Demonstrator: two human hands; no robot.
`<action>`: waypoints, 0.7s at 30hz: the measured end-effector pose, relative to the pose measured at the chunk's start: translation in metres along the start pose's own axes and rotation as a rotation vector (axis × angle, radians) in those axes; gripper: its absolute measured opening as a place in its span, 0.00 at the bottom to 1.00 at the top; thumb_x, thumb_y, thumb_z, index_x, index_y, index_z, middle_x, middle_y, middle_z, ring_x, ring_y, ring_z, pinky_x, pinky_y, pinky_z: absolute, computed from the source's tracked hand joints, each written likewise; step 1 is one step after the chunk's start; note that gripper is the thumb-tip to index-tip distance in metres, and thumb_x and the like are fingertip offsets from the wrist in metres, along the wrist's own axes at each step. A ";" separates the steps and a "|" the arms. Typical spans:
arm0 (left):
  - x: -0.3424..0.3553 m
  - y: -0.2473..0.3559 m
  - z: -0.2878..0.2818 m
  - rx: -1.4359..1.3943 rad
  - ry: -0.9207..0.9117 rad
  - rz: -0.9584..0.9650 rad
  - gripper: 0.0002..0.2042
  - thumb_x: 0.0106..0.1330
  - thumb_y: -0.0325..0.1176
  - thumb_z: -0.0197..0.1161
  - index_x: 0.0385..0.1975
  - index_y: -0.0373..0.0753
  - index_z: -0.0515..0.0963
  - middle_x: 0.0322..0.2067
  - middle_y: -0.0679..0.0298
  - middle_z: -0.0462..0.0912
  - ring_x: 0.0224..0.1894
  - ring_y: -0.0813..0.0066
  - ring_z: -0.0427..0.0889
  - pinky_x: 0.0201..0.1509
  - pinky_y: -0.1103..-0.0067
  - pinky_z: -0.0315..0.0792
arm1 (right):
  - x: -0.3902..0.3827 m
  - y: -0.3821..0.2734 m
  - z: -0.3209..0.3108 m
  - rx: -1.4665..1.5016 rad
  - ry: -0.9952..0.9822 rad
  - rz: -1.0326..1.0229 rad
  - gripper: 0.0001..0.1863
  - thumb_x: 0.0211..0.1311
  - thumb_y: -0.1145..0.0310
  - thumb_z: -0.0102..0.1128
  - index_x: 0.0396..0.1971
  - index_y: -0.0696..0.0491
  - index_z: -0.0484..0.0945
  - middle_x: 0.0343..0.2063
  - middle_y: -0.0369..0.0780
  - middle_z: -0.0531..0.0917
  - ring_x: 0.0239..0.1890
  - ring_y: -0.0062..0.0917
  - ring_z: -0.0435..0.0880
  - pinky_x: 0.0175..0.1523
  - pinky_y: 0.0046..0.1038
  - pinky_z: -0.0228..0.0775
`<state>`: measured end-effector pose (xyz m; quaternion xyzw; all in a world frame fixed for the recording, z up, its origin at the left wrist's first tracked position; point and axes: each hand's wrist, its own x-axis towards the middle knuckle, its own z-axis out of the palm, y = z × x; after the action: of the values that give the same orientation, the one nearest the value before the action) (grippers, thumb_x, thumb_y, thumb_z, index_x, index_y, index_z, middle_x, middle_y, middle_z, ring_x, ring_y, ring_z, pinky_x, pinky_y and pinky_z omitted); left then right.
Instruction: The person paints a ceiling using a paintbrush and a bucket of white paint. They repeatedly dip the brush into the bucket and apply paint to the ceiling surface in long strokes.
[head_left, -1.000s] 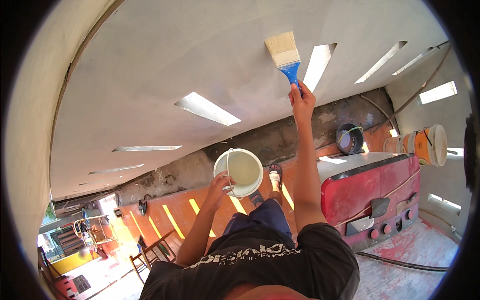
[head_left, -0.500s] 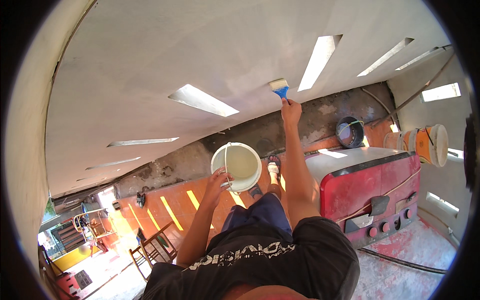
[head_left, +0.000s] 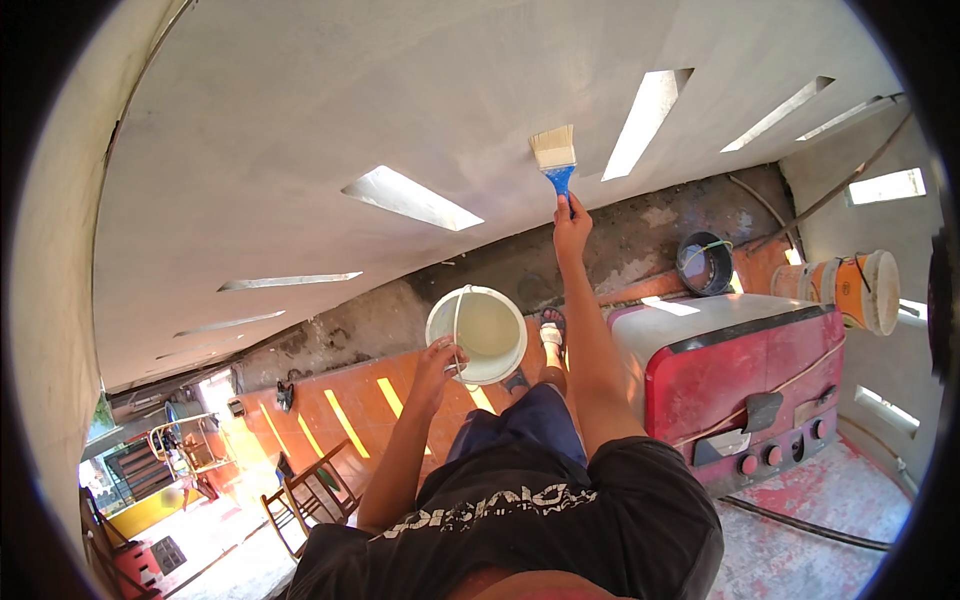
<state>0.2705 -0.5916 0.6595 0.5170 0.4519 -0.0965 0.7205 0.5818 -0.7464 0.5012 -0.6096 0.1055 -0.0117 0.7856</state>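
My right hand (head_left: pixel 572 232) is closed round the handle of a paintbrush (head_left: pixel 556 158) with a blue handle and wide pale bristles. The bristles point up at the grey plastered wall (head_left: pixel 470 90), close against its surface; whether the tips touch I cannot tell. In front of my body, my left hand (head_left: pixel 440 368) is closed on the side of a whitish bucket (head_left: pixel 515 355), by its rim and wire handle. Pale liquid seems to lie inside the bucket. Several slanted slots pierce the wall, one (head_left: pixel 415 198) left of the brush and another (head_left: pixel 645 125) right of it.
To my right stands a red cabinet-like appliance (head_left: pixel 740 370) with knobs. Beyond it are a dark bucket (head_left: pixel 704 264) on the floor and an orange-and-white bucket (head_left: pixel 865 292). A wooden chair (head_left: pixel 310 495) stands at the lower left. Orange tiles (head_left: pixel 360 400) run along the wall's foot.
The brush has shifted slightly left and up along the wall, and its bristles now show longer and more spread. My left hand and the bucket have stayed nearly still.
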 end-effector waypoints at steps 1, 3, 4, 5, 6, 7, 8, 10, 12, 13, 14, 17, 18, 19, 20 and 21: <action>-0.001 0.000 0.000 -0.006 0.006 0.007 0.23 0.68 0.33 0.58 0.61 0.29 0.67 0.32 0.65 0.80 0.40 0.74 0.83 0.49 0.75 0.76 | -0.001 0.034 -0.012 -0.102 0.066 0.114 0.15 0.67 0.64 0.63 0.43 0.61 0.84 0.18 0.35 0.77 0.22 0.20 0.72 0.30 0.26 0.65; -0.003 -0.001 0.001 -0.009 0.044 -0.003 0.22 0.68 0.32 0.58 0.60 0.30 0.68 0.32 0.65 0.80 0.39 0.74 0.82 0.49 0.75 0.75 | -0.004 0.092 -0.034 -0.412 0.122 0.162 0.16 0.66 0.62 0.64 0.40 0.61 0.85 0.20 0.40 0.81 0.22 0.27 0.75 0.33 0.31 0.68; -0.003 -0.002 0.001 -0.011 0.061 0.001 0.22 0.68 0.32 0.58 0.60 0.31 0.69 0.32 0.65 0.80 0.39 0.74 0.82 0.49 0.75 0.75 | -0.004 0.110 -0.043 -0.586 0.168 0.239 0.16 0.65 0.61 0.64 0.38 0.61 0.85 0.21 0.43 0.83 0.22 0.31 0.77 0.34 0.34 0.70; -0.003 -0.003 0.002 -0.016 0.054 0.000 0.22 0.68 0.32 0.58 0.60 0.31 0.69 0.32 0.65 0.80 0.39 0.74 0.82 0.49 0.75 0.75 | 0.001 0.119 -0.047 -0.573 0.129 0.296 0.16 0.65 0.61 0.64 0.37 0.61 0.85 0.22 0.44 0.83 0.22 0.34 0.78 0.35 0.36 0.70; -0.004 -0.003 0.001 -0.018 0.051 -0.003 0.22 0.67 0.32 0.58 0.59 0.31 0.69 0.32 0.64 0.80 0.39 0.74 0.82 0.49 0.75 0.75 | 0.004 0.119 -0.048 -0.567 0.098 0.389 0.17 0.64 0.60 0.64 0.36 0.61 0.85 0.22 0.45 0.84 0.23 0.37 0.79 0.36 0.37 0.70; -0.004 -0.003 0.000 -0.014 0.053 -0.014 0.21 0.67 0.32 0.59 0.59 0.32 0.69 0.32 0.64 0.80 0.39 0.74 0.82 0.50 0.75 0.75 | 0.007 0.108 -0.046 -0.592 0.099 0.541 0.17 0.64 0.60 0.64 0.35 0.61 0.85 0.23 0.47 0.84 0.23 0.41 0.80 0.36 0.39 0.71; -0.003 -0.003 -0.001 -0.016 0.046 -0.013 0.21 0.67 0.32 0.59 0.59 0.32 0.69 0.33 0.64 0.80 0.40 0.74 0.82 0.50 0.75 0.75 | 0.008 0.089 -0.039 -0.540 0.033 0.411 0.17 0.64 0.60 0.63 0.35 0.61 0.85 0.22 0.47 0.84 0.23 0.39 0.80 0.36 0.38 0.71; -0.003 -0.004 -0.002 -0.016 0.051 -0.031 0.21 0.67 0.32 0.59 0.59 0.32 0.70 0.33 0.64 0.80 0.40 0.73 0.82 0.50 0.75 0.75 | 0.011 0.022 -0.024 -0.527 -0.023 0.332 0.17 0.65 0.60 0.63 0.35 0.62 0.85 0.19 0.46 0.82 0.22 0.36 0.80 0.35 0.37 0.71; -0.003 -0.006 -0.003 -0.019 0.058 -0.035 0.21 0.68 0.32 0.58 0.60 0.32 0.69 0.34 0.64 0.80 0.41 0.74 0.81 0.50 0.76 0.74 | -0.013 -0.059 -0.009 -0.374 -0.046 0.158 0.17 0.66 0.59 0.63 0.36 0.62 0.85 0.14 0.40 0.79 0.20 0.25 0.76 0.30 0.30 0.67; -0.002 -0.007 -0.003 -0.020 0.057 -0.038 0.22 0.68 0.32 0.58 0.60 0.32 0.69 0.34 0.64 0.79 0.41 0.74 0.81 0.50 0.76 0.74 | -0.032 -0.098 -0.007 -0.287 -0.059 0.164 0.17 0.67 0.60 0.63 0.38 0.61 0.85 0.14 0.36 0.76 0.19 0.20 0.73 0.28 0.27 0.64; -0.001 -0.007 -0.003 -0.019 0.048 -0.030 0.22 0.68 0.33 0.58 0.60 0.32 0.69 0.34 0.64 0.79 0.41 0.74 0.81 0.50 0.76 0.74 | -0.049 -0.131 -0.002 -0.143 -0.109 0.070 0.16 0.68 0.61 0.62 0.40 0.61 0.85 0.14 0.33 0.74 0.19 0.15 0.70 0.26 0.23 0.62; 0.003 -0.007 -0.002 -0.010 0.021 -0.022 0.22 0.69 0.33 0.57 0.61 0.32 0.69 0.34 0.65 0.79 0.42 0.73 0.81 0.51 0.76 0.74 | -0.069 -0.175 0.020 0.151 -0.197 -0.114 0.15 0.70 0.65 0.63 0.46 0.63 0.83 0.18 0.29 0.73 0.20 0.11 0.67 0.25 0.18 0.56; 0.004 -0.007 -0.002 -0.007 0.018 -0.025 0.22 0.69 0.33 0.57 0.62 0.32 0.69 0.34 0.65 0.79 0.42 0.73 0.80 0.51 0.76 0.73 | -0.063 -0.171 0.021 0.093 -0.162 -0.085 0.15 0.70 0.66 0.63 0.47 0.63 0.83 0.19 0.29 0.73 0.20 0.10 0.67 0.25 0.18 0.56; 0.005 -0.006 -0.002 -0.007 0.022 -0.034 0.22 0.69 0.32 0.56 0.62 0.32 0.69 0.34 0.65 0.79 0.42 0.73 0.80 0.51 0.76 0.73 | -0.049 -0.157 0.026 0.048 -0.161 -0.084 0.15 0.69 0.66 0.63 0.48 0.62 0.83 0.19 0.28 0.73 0.21 0.10 0.67 0.25 0.18 0.56; 0.006 -0.006 -0.002 0.011 0.026 -0.035 0.22 0.70 0.33 0.56 0.62 0.32 0.69 0.34 0.66 0.79 0.42 0.73 0.80 0.51 0.76 0.73 | -0.032 -0.135 0.027 0.010 -0.160 -0.107 0.16 0.69 0.66 0.64 0.48 0.62 0.82 0.20 0.28 0.73 0.21 0.10 0.67 0.25 0.18 0.56; 0.007 -0.006 -0.001 0.025 0.034 -0.041 0.22 0.70 0.33 0.55 0.62 0.33 0.69 0.34 0.66 0.79 0.42 0.73 0.80 0.51 0.76 0.73 | -0.018 -0.107 0.025 0.051 -0.176 -0.052 0.15 0.69 0.66 0.64 0.48 0.61 0.83 0.19 0.28 0.73 0.21 0.10 0.67 0.25 0.18 0.56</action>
<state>0.2702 -0.5906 0.6506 0.5182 0.4733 -0.1082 0.7041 0.5807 -0.7476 0.6124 -0.5905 0.0200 0.0189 0.8065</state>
